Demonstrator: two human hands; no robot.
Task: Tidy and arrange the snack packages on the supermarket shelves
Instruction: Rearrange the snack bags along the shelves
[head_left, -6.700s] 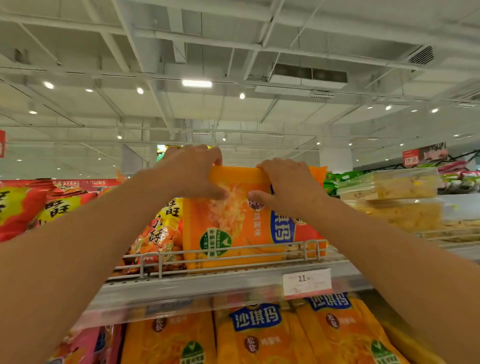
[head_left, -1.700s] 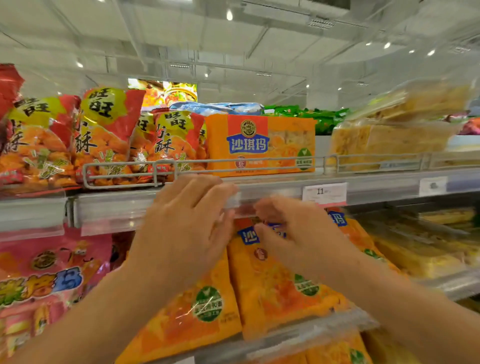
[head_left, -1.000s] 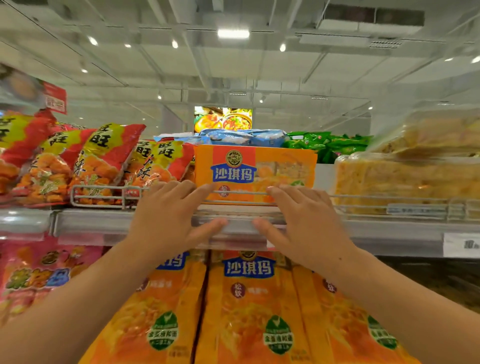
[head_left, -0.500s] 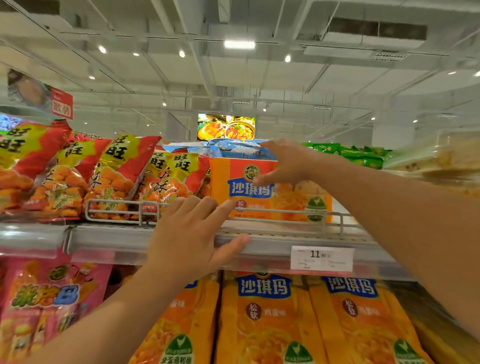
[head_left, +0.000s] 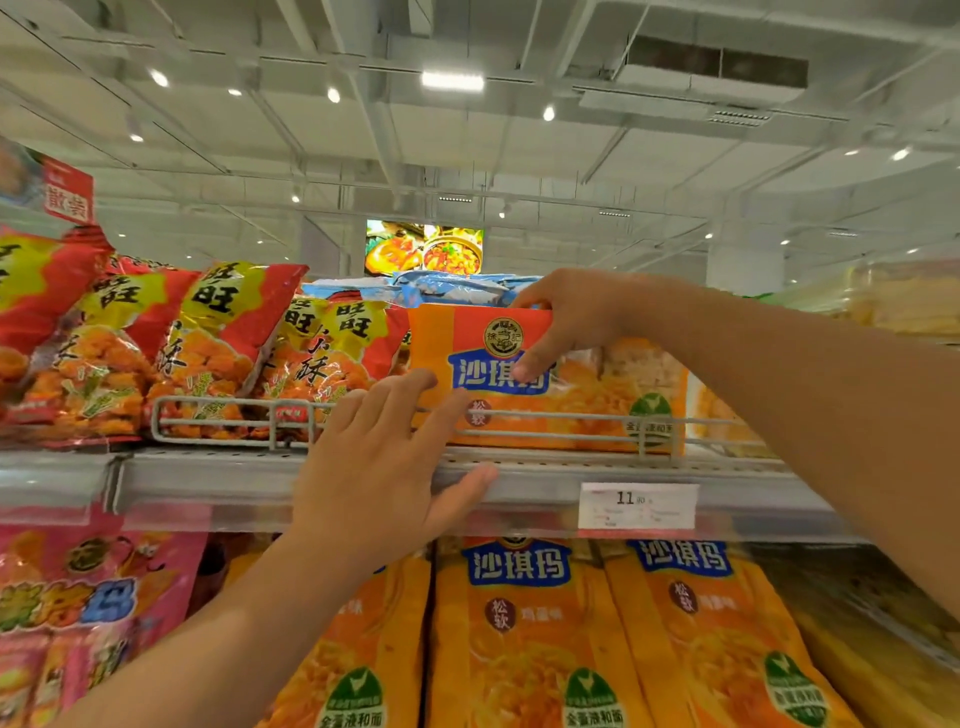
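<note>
The orange snack package (head_left: 545, 379) lies on its long side on the upper shelf (head_left: 260, 475), just right of centre, behind the low wire rail (head_left: 561, 415) that runs along the shelf's front edge. Its film is glossy orange with a redder band along the top, a round gold emblem, a blue label with white characters, a clear window showing pale golden blocks at its 3 o'clock end, and a green round seal at its lower right. The right hand (head_left: 566, 317) grips the package at its top edge, fingers curled over the back and the thumb pressed on the blue label. The left hand (head_left: 384, 467) is spread flat with straight fingers, holding nothing; its fingertips reach the rail and the package's lower left corner, and its thumb lies along the shelf's front lip. At 9 o'clock from the package stand red and yellow puffed snack bags (head_left: 218, 353), leaning against each other. Blue packets (head_left: 447, 288) lie behind it at 12 o'clock. A white price tag (head_left: 638, 505) hangs on the shelf lip at 5 o'clock. Below, more orange packages (head_left: 524, 639) stand upright side by side, with a pink bag (head_left: 88, 587) at 8 o'clock. Overhead is a white ceiling (head_left: 519, 166) with beams, ducts and spot lights.
</note>
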